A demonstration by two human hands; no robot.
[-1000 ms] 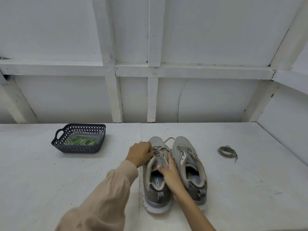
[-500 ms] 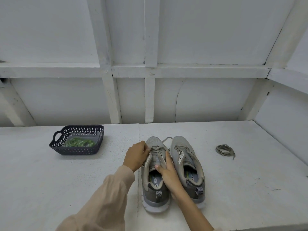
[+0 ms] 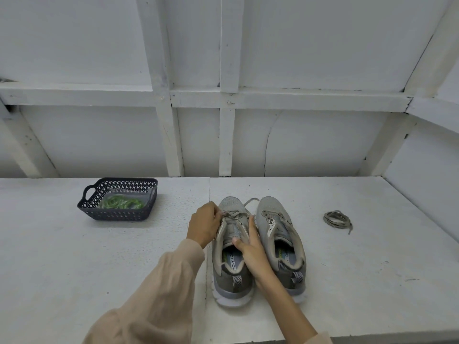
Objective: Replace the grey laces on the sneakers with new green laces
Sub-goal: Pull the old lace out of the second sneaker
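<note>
On left sneaker: left hand pinches grey lace; right hand clamps its upper, thumb on tongue; loose lace coil at 3 o'clock; basket at 10.

My left grip pinches the grey lace at the eyelets of the left sneaker. My right grip clasps that sneaker at the tongue. The right sneaker stands just beside it on the counter. A coiled lace lies to the right, and a basket of green laces to the left.
</note>
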